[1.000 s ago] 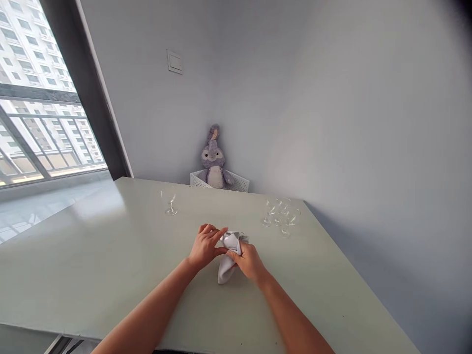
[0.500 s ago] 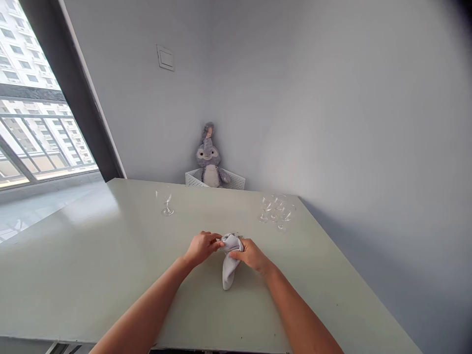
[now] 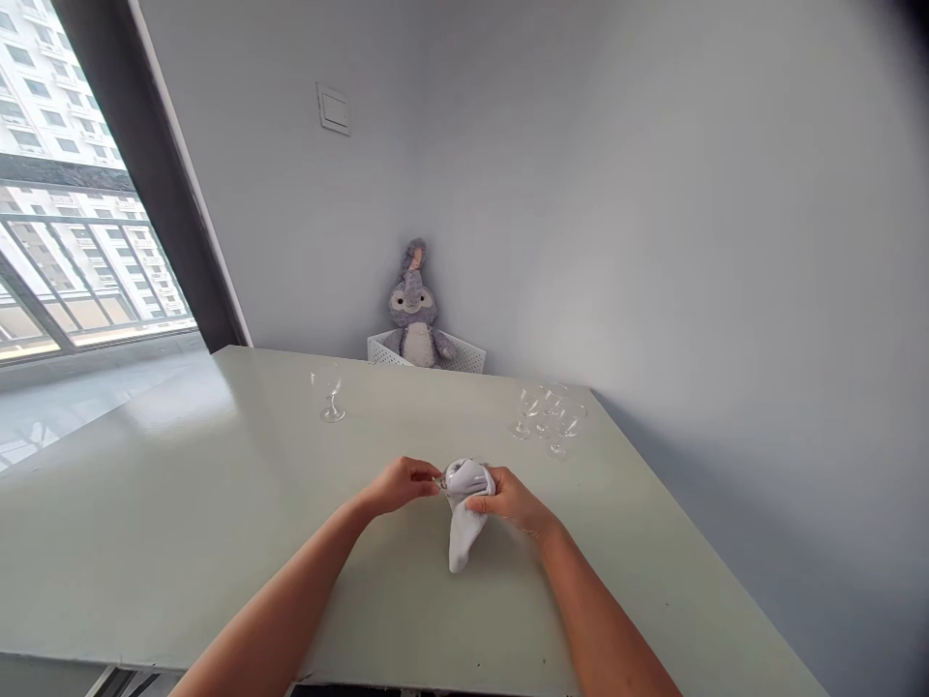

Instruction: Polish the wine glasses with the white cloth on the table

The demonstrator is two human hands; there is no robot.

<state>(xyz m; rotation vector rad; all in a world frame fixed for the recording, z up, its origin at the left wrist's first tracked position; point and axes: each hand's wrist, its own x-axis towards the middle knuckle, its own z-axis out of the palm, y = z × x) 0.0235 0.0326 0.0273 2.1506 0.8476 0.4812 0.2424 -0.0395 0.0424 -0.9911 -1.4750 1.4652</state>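
Over the middle of the table, my right hand [image 3: 512, 499] is closed round a white cloth [image 3: 468, 528], its thumb pressing on the front. One end of the cloth hangs down toward the table. The cloth is wrapped about a clear stemmed glass [image 3: 442, 481], which lies tilted sideways and is mostly covered. At its left end, my left hand [image 3: 403, 484] pinches the glass between thumb and fingers. Farther back on the left, a single stemmed glass [image 3: 332, 411] stands upright. A group of several similar glasses [image 3: 555, 416] stands toward the back right.
The pale green table [image 3: 239, 523] reaches to the wall on the right. Behind its far edge, a grey plush rabbit [image 3: 416, 319] sits in a white perforated basket [image 3: 468, 358]. A window with a railing [image 3: 79, 261] is on the left.
The cloth and both hands have shifted slightly to the right in view. The cloth has turned a little round the glass, showing a rounder bulge. The standing glasses keep their places.
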